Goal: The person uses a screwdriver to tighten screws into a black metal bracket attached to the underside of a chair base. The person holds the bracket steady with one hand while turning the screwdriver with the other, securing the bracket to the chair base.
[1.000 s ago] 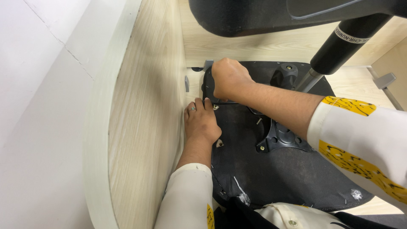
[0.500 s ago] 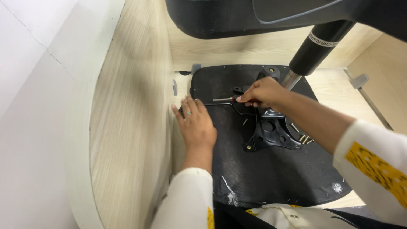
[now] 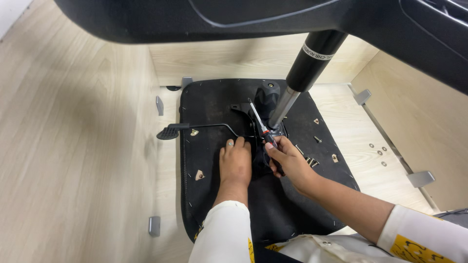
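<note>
1. Head view: screwdriver (image 3: 260,124), red-and-black handle, tilts over the black seat underside (image 3: 214,102), beside the gas cylinder (image 3: 298,83)
2. Right hand (image 3: 288,160) fingers curl shut around its handle
3. Left hand (image 3: 235,164) lies flat, fingers together, on the seat
4. White label band rings the cylinder

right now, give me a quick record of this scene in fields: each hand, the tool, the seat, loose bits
left hand: flat, palm down on the black upturned chair seat underside
right hand: gripping a screwdriver with a red and black handle, metal shaft pointing up and away
mechanism: black metal seat plate with a silver and black gas cylinder rising from it
lever: thin black paddle lever pointing left
loose bits: small screws lying on the seat, right of the hands
surface: pale wood board
</note>
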